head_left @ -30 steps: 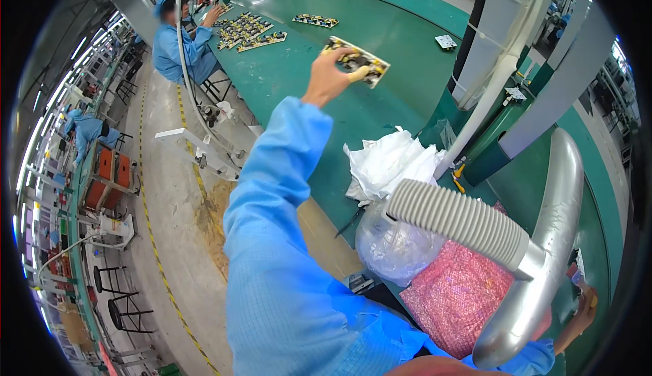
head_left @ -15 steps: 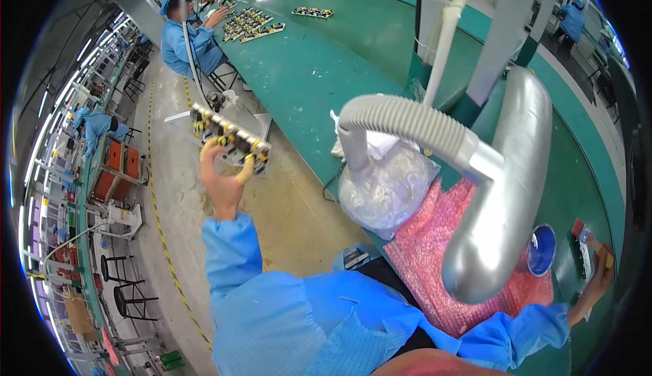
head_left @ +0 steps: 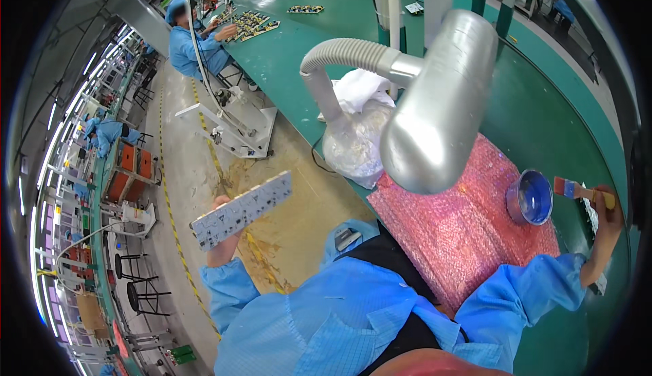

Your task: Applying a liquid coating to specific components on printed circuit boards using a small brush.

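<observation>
My left hand (head_left: 221,240) holds a long white circuit board (head_left: 242,210) out over the floor, left of the bench, its flat white side facing up. My right hand (head_left: 606,221) grips a small brush (head_left: 578,191) with a wooden handle and red-blue bristles at the far right. The brush head sits just right of a small round metal bowl (head_left: 530,197) with a blue inside. The bowl stands on the right edge of a pink bubble-wrap sheet (head_left: 462,230) on the green bench (head_left: 543,111).
A silver fume-extractor hood (head_left: 438,108) on a ribbed hose (head_left: 336,60) hangs over the pink sheet. Clear and white plastic bags (head_left: 356,132) lie at the bench edge. Another person in blue (head_left: 193,43) works at boards farther along the bench. Stools and racks line the floor at left.
My left hand has carried the circuit board from the far bench down and back toward me, turning its white side up. My right hand with the brush has risen beside the bowl.
</observation>
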Motion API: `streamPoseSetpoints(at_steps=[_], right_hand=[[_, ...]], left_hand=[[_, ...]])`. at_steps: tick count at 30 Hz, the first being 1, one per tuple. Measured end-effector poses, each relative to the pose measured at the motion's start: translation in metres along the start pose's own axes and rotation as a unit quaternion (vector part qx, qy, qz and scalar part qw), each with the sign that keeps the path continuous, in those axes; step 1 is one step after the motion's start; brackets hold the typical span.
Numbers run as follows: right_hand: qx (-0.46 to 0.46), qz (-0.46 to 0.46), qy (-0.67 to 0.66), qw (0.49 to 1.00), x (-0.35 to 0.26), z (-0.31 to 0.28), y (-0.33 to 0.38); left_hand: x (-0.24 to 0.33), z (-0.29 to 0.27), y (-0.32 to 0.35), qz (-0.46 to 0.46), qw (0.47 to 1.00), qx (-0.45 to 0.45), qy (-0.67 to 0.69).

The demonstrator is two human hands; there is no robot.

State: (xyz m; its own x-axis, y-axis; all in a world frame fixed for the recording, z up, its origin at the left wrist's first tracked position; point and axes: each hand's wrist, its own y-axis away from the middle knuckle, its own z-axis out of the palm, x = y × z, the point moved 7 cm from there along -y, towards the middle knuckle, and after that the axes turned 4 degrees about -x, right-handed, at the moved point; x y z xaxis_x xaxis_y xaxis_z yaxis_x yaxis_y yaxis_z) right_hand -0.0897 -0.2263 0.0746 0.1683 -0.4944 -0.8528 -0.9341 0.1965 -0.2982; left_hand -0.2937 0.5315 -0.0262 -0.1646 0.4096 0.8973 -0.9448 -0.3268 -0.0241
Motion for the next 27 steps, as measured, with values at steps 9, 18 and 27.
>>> streamPoseSetpoints(at_steps=[9,18,27], right_hand=[[-0.027,-0.027,-0.015,0.999,-0.009,0.003,0.006],[-0.008,0.010,-0.043,0.999,-0.003,0.004,0.007],[-0.010,0.044,0.005,0.999,0.013,-0.011,0.011]], left_hand=[[-0.063,0.086,-0.008,-0.096,0.986,-0.132,0.042],[-0.189,0.249,-0.020,-0.229,0.837,-0.473,0.150],[-0.244,0.371,-0.017,-0.237,0.822,-0.517,0.036]])
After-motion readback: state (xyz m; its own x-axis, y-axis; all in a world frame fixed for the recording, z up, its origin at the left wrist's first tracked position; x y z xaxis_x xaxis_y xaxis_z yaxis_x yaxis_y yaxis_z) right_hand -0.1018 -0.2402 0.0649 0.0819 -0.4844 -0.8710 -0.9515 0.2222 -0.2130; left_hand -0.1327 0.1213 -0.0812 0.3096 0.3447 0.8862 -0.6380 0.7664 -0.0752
